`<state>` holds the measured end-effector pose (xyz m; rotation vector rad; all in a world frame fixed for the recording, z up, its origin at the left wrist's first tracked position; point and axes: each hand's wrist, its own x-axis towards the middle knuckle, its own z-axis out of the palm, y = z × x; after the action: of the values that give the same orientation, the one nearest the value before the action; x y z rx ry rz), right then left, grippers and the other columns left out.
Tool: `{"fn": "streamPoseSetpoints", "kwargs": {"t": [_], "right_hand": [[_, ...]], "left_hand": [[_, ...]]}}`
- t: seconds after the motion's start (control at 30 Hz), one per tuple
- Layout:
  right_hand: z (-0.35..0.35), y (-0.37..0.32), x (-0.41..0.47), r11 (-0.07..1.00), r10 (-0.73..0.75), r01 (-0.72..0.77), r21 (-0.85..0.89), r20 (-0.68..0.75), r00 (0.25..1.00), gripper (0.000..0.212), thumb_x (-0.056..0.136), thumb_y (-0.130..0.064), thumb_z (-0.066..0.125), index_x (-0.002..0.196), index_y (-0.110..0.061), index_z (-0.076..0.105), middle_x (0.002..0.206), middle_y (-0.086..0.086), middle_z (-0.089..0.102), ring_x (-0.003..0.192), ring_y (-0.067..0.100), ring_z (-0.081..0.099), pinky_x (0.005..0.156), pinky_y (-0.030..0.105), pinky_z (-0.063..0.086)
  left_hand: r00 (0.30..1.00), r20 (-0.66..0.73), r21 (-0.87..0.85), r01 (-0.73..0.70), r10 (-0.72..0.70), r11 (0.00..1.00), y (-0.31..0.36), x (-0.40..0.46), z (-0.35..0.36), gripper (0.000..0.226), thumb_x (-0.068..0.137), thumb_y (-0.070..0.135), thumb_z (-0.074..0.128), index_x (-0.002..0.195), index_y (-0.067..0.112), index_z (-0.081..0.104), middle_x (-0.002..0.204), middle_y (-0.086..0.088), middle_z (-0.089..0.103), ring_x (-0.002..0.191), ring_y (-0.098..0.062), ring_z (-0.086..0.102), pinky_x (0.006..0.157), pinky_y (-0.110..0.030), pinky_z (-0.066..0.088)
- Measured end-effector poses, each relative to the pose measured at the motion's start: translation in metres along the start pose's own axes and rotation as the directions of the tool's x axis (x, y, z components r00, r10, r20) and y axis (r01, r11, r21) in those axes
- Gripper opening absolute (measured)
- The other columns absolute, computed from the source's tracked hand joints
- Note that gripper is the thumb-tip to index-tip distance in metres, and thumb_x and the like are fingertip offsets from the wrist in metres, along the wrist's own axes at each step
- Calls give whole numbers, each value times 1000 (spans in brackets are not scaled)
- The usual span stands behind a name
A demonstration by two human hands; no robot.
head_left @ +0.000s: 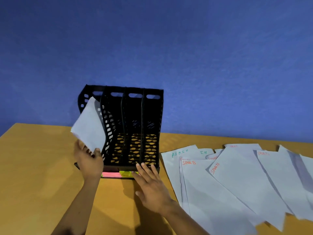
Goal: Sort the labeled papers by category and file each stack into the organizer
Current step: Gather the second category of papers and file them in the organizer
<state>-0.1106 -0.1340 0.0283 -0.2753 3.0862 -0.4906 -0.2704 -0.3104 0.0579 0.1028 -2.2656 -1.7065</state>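
A black organizer (135,99) with several upright slots stands on the wooden table against the blue wall. My left hand (89,160) grips the lower corner of a white paper stack (89,126), which leans tilted into the leftmost slot. My right hand (150,184) lies with straight fingers on the organizer's front rim, over its pink and yellow labels (116,174). To the right, loose white papers (237,180) lie fanned out, marked SPORTS in red, ADMIN in green and other partly hidden words.
The wooden table (37,167) stretches bare to the left of the organizer and in front of it. The spread papers reach the right edge of the view. The blue wall (169,48) rises right behind the organizer.
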Motion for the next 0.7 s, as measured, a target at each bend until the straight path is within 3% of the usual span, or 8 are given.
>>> {"fn": "streamPoseSetpoints", "kwargs": {"t": [0.1,0.17,0.3,0.43,0.5,0.57,0.63,0.7], "right_hand": [[2,-1,-15,998,25,-22,56,-51,998,63,99,-34,47,153,-28,15,165,-4,-2,148,9,-18,115,46,-20],[4,3,-34,993,74,-63,99,-103,992,61,99,-37,45,152,-31,17,165,-9,0,148,6,-16,116,44,-18],[10,29,-88,956,269,-248,156,-132,954,54,97,-42,46,148,-32,33,161,-10,22,149,7,4,122,42,-3],[13,62,-152,899,436,-432,71,-65,897,64,95,-63,30,147,-28,39,156,-5,36,147,19,25,119,49,8],[15,74,-178,866,500,-500,17,-15,866,88,84,-80,17,147,-23,42,155,1,37,145,26,31,116,52,20],[20,83,-201,825,564,-564,-35,107,819,107,72,-89,4,152,-23,29,162,1,18,149,25,18,119,50,13],[28,90,-217,803,595,-595,-44,122,794,100,78,-86,12,152,-22,30,162,4,13,149,26,19,118,50,18],[33,95,-228,769,625,-639,-5,216,750,90,84,-78,30,155,-26,15,162,0,-7,151,21,3,120,46,9]], "left_hand": [[978,-146,209,-119,151,971,7,-24,-4,65,83,-2,63,141,-2,31,139,-28,37,128,-38,37,105,-47,38],[955,-118,274,-234,274,933,10,-47,-4,61,85,3,64,138,-2,36,142,-29,34,131,-40,34,107,-50,33],[920,78,229,-392,385,891,15,-103,11,39,90,14,61,125,-2,53,139,-25,40,134,-37,36,106,-40,33],[858,381,140,-422,345,896,11,-162,33,21,94,21,54,108,10,65,124,-9,55,118,-26,52,97,-36,44],[776,593,96,-334,216,937,10,-187,47,15,93,13,60,108,15,64,112,0,60,105,-20,60,86,-28,48],[619,786,126,-174,9,977,10,-210,61,21,94,16,61,115,16,62,111,4,62,103,-18,63,81,-19,49],[425,892,209,-86,-154,974,10,-230,74,27,95,23,59,122,19,58,117,3,61,108,-15,61,86,-19,50],[320,913,278,-38,-252,960,10,-250,83,34,95,28,59,128,21,54,123,2,59,108,-12,59,89,-21,49]]}}
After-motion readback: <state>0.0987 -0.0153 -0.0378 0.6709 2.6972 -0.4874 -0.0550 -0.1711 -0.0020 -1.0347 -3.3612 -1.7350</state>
